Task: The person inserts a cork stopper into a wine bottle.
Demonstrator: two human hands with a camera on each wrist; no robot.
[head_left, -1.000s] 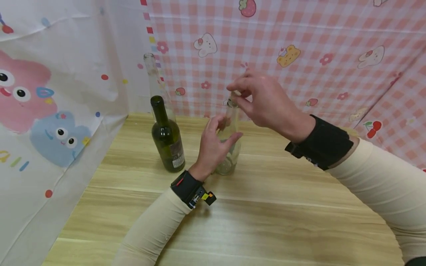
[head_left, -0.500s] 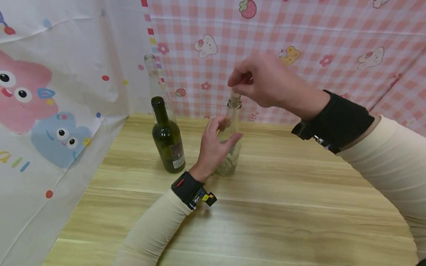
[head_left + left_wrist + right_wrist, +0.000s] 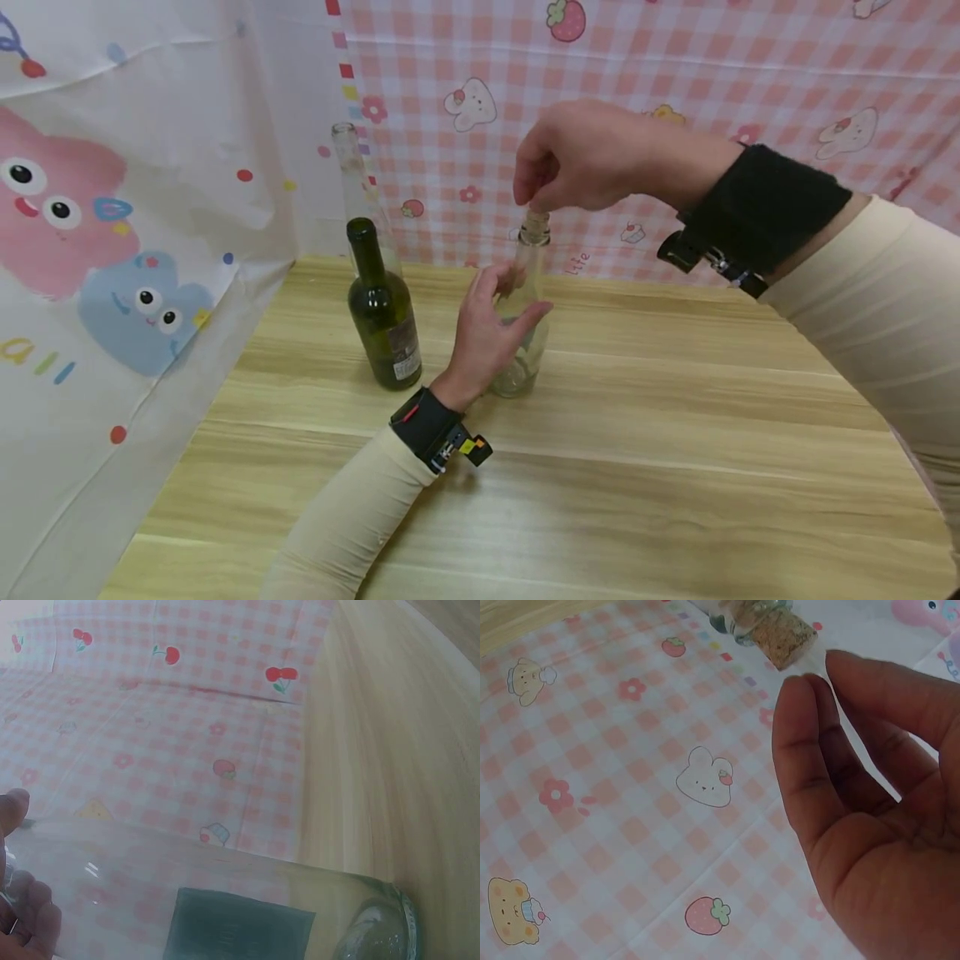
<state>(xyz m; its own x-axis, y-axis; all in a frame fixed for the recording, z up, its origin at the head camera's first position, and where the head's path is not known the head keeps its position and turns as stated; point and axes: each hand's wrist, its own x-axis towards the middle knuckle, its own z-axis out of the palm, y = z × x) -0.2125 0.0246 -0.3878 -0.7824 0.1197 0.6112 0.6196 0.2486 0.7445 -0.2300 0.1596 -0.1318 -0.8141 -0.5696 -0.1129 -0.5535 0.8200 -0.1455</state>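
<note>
A clear glass bottle (image 3: 531, 271) stands upright on the wooden table, its dark label (image 3: 240, 926) showing in the left wrist view. My left hand (image 3: 486, 329) holds it round the body, fingers on one side and thumb on the other. A cork (image 3: 784, 637) sits partly in the bottle's mouth, its upper end sticking out. Just over it is my right hand (image 3: 581, 158), fingers loosely bent downward. The right wrist view shows the thumb and fingertips near the cork with a small gap, pinching nothing.
A dark green wine bottle (image 3: 384, 325) stands left of my left hand. Behind it rises a taller clear bottle (image 3: 344, 137) with an uncovered mouth. A pink checked cloth (image 3: 420, 75) hangs behind the wooden table (image 3: 637, 467), and a white printed cloth (image 3: 217, 108) hangs at the left.
My right hand has risen and tilted downward over the bottle's mouth, uncovering the cork to view. My left hand and the bottles keep their places; the head view shifts slightly.
</note>
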